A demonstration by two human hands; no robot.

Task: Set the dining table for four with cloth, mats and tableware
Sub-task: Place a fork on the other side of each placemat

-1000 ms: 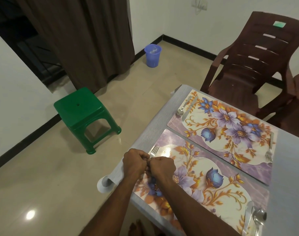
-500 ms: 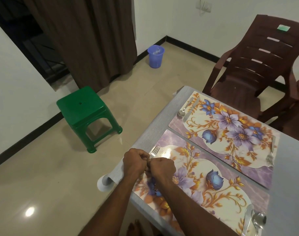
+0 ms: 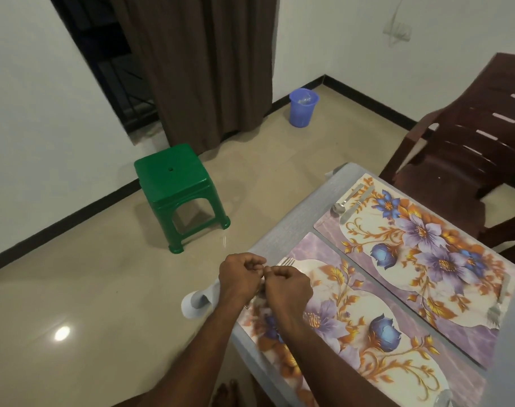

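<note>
Two fists meet over the near mat (image 3: 364,327): my left hand (image 3: 240,279) and right hand (image 3: 288,289) have fingers curled at the fork (image 3: 287,262), though I cannot tell what they clamp. A careless tug could slide the mat or cloth (image 3: 282,233) off the bench edge.

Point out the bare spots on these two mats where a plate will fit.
Far mat: its middle is free, between the spoon and knife at one end and a fork at the other. Near mat: its middle is free too. It is crowded at the near mat's fork end, where the left hand and right hand meet.
</note>
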